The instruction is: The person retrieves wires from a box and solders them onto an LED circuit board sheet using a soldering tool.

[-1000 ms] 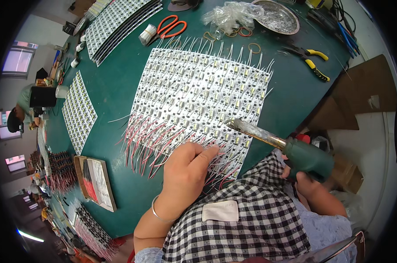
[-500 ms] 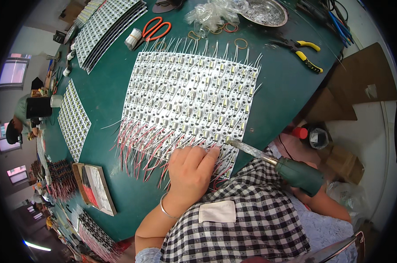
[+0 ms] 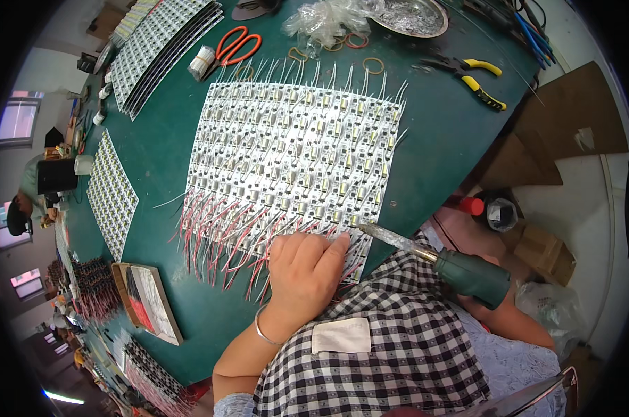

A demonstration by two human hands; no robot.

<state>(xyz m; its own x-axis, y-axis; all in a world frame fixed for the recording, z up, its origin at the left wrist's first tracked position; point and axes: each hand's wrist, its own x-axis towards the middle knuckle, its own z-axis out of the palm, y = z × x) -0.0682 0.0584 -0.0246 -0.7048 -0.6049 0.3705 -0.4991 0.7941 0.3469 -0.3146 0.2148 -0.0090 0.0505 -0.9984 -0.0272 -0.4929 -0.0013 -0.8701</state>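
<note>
While the left hand (image 3: 304, 267) lies palm down with its fingers pressed together on the near edge of the white LED strip panel (image 3: 293, 149), it pins that edge and the red and white lead wires (image 3: 220, 240) flat against the green desk (image 3: 158, 149). A thin bangle (image 3: 262, 332) circles the wrist behind it. Just right of the fingertips, the metal tip of a soldering iron (image 3: 436, 260) touches the panel's near corner; its dark green handle runs back to the right, where the right hand (image 3: 498, 313) is mostly hidden beneath it, so I cannot tell how its fingers sit. A checked cloth (image 3: 391, 347) covers the lap below both hands. Well beyond the left hand, at the far side of the desk, lie orange-handled scissors (image 3: 236, 46), yellow-handled pliers (image 3: 475, 73), a few rubber bands (image 3: 372, 65), a crumpled clear bag (image 3: 328, 17) and a metal dish (image 3: 411, 15). Left of the hand rests a smaller LED panel (image 3: 111, 194), and farther off a stack of panels (image 3: 158, 48).
</note>
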